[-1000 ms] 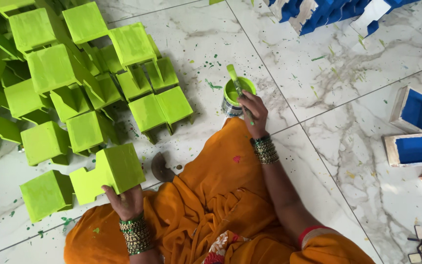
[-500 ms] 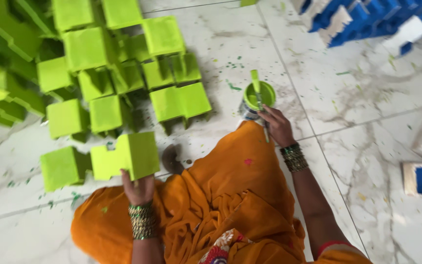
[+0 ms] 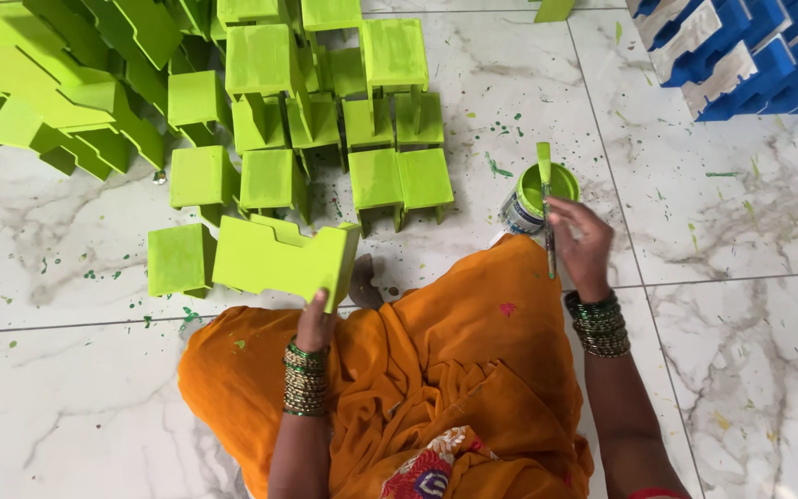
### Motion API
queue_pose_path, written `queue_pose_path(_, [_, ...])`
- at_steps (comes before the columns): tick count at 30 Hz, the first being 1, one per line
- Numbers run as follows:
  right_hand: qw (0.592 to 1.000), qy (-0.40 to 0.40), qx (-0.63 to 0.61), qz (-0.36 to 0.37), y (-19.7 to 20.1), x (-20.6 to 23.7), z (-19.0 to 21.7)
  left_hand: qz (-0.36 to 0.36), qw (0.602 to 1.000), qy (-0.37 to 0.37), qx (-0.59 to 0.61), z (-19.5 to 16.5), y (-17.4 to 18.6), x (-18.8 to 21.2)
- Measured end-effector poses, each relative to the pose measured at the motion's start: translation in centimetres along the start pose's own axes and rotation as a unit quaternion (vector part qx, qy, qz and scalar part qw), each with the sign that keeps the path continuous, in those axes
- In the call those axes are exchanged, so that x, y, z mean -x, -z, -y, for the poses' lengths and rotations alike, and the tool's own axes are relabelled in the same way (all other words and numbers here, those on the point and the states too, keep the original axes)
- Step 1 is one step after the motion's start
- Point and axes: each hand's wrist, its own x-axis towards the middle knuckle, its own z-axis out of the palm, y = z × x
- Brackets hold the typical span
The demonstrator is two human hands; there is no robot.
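While the left hand (image 3: pixel 314 322) grips a green block (image 3: pixel 284 259), the right hand (image 3: pixel 579 245) pinches a brush (image 3: pixel 546 199). Its tip has shifted from inside the paint can (image 3: pixel 533 196) to its rim, apparently loaded.

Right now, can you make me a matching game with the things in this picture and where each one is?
Things:
1. paintbrush
2. green paint pot
3. green wooden piece
4. blue painted pieces

Places:
A. stacked at the top right corner
B. held in the left hand
C. standing on the floor just beyond the right hand
D. held in the right hand, with its tip over the pot

Right pairs: 1-D, 2-C, 3-B, 4-A
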Motion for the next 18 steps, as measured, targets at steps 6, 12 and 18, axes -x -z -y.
queue_pose_path(6, [0.971,0.036,-0.148,0.183,-3.8,-1.1,11.6,0.057,0.986,-0.026,-0.154,-6.3,-4.0,2.7])
queue_pose_path(12, [0.959,0.163,-0.11,0.201,-6.4,0.4,24.3,0.043,0.813,-0.347,-0.466,-17.7,-8.0,4.7])
queue_pose_path(18, [0.945,0.239,-0.055,0.214,-10.2,2.8,30.9,0.026,0.748,-0.322,-0.58,-18.7,-7.5,4.7])
